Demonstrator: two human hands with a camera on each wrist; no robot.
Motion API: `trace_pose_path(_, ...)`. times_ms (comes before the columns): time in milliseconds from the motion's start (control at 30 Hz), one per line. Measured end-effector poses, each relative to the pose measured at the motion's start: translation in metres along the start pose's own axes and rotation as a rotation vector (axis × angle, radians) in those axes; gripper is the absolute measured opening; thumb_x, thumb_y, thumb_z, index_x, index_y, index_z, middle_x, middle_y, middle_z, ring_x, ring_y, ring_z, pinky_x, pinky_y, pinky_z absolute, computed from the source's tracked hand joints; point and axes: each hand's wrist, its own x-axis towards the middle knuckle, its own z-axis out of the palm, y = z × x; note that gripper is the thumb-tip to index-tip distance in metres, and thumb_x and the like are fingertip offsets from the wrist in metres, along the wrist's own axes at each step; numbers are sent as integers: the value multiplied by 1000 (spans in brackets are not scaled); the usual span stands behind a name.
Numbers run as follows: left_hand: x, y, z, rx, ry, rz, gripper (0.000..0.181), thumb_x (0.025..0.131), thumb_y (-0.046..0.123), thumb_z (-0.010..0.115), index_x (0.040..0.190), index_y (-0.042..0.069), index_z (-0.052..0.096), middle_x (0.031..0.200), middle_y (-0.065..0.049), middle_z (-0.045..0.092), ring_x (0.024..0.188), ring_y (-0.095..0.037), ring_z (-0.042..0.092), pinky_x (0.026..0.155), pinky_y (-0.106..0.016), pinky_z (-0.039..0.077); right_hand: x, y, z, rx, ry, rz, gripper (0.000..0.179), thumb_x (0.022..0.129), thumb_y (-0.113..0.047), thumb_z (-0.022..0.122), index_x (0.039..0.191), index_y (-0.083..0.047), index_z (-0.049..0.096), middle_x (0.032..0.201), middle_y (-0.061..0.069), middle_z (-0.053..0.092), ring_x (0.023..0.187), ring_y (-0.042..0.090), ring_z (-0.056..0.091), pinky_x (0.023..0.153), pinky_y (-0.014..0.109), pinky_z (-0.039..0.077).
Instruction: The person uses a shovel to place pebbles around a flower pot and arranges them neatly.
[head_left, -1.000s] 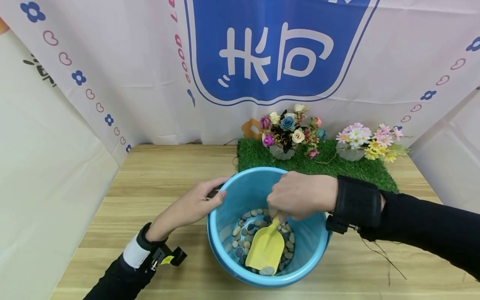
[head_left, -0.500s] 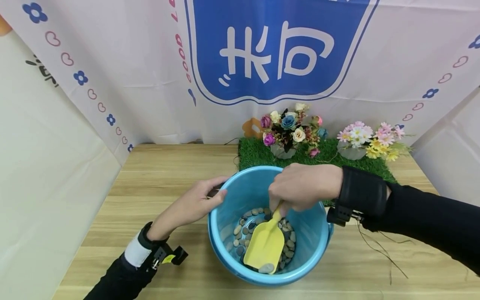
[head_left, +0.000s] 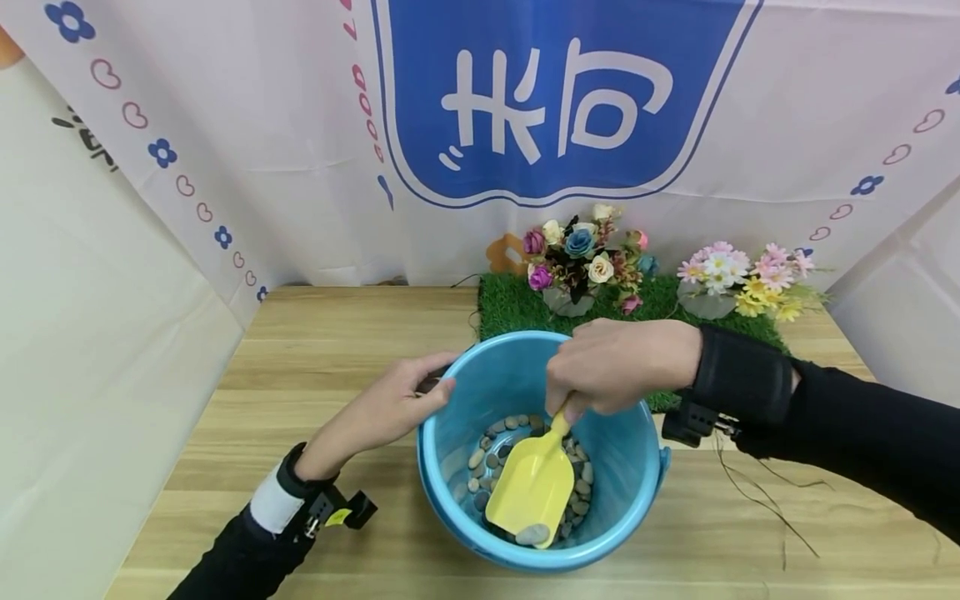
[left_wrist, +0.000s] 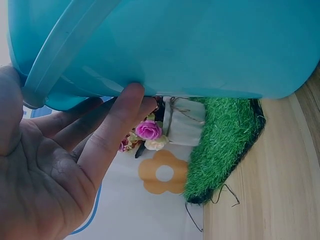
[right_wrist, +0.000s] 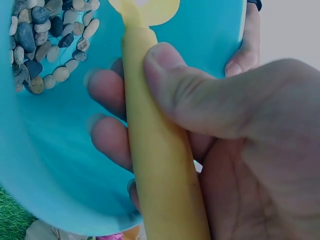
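A yellow plastic scoop (head_left: pixel 534 483) tilts down inside a light blue bucket (head_left: pixel 431 492), with one pale flat pebble (head_left: pixel 532 534) at its front edge. My right hand (head_left: pixel 618 362) grips the scoop's handle (right_wrist: pixel 157 135); in the right wrist view the thumb lies along it and the fingers curl round from the other side. At the bucket's left rim, my left hand (head_left: pixel 390 404) holds on with the thumb over the edge and the fingers against the outside wall. Several grey and tan pebbles (right_wrist: pixel 42 42) lie on the bucket's bottom, partly hidden by the scoop.
Behind the bucket is a green artificial grass mat (head_left: pixel 510 304). On it stand a pot of mixed roses (head_left: pixel 581 258) and a pot of pink and yellow flowers (head_left: pixel 738 279). Thin dark strands (head_left: pixel 765 500) lie on the wooden table (head_left: pixel 315 350) at right.
My right hand has moved slightly up and to the right with the scoop, whose pebble stays at its front edge. The left hand keeps its place on the bucket rim.
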Motion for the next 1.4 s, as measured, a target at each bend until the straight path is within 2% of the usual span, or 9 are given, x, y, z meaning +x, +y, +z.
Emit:
trace_pose_path(233,1,-7,0,12,-4,18,36,98,21,44,132,14,48,111,-6,61,87,-11,63,63,-30,57,-5,0,-1,48,-2,16,27,91,-24,58,65,-28,50,58,-12,33,50,5,28,49,22,24)
trace_pose_path(267,0,-1,0,16,-6,13,36,98,19,44,132,12,48,112,-8,61,87,-12,63,63,-30,57,-6,0,-1,56,-1,17,27,91,-24,57,65,-28,50,58,-12,32,50,5,28,49,22,23)
trace_pose_path(400,1,0,-1,12,-6,18,35,97,18,44,132,11,48,111,-7,61,86,-12,63,63,-29,57,-11,2,-3,79,-4,5,27,92,-24,56,67,-28,50,59,-12,33,51,6,27,50,23,24)
trace_pose_path(467,1,0,0,4,-4,19,35,97,18,44,132,12,48,110,-6,62,85,-12,63,63,-30,57,-13,4,-4,93,-10,1,27,93,-23,56,67,-28,49,60,-13,34,52,7,27,51,23,24)
trace_pose_path(500,1,-6,0,2,-2,27,35,97,19,44,132,14,49,110,-4,62,85,-11,63,62,-30,57,-14,4,-4,102,-13,0,26,93,-23,55,68,-29,50,61,-13,35,53,7,28,51,24,25)
trace_pose_path(800,-1,-7,0,-3,4,28,36,98,21,44,133,14,48,110,-5,62,84,-11,63,61,-30,57,-18,5,-7,176,-25,-26,26,94,-21,54,70,-28,51,62,-13,37,57,6,31,55,25,29)
trace_pose_path(1067,-1,-8,-1,16,-1,27,36,98,21,44,132,12,48,110,-6,62,85,-11,63,62,-30,57,-28,8,-10,276,-39,-7,25,95,-19,51,71,-25,52,63,-12,36,56,5,31,55,24,31)
trace_pose_path(1233,-1,-7,-1,3,-4,35,36,98,21,44,133,12,48,110,-7,61,86,-13,62,62,-30,57,-42,12,-10,321,-30,10,20,96,-22,50,80,-27,61,67,-14,47,57,3,36,54,24,36)
trace_pose_path(1400,-1,-8,-1,-16,-9,35,37,98,22,44,133,13,47,110,-6,62,84,-12,63,61,-30,57,-58,16,-11,381,-17,19,20,97,-24,49,99,-35,65,74,-16,56,59,1,41,55,22,43)
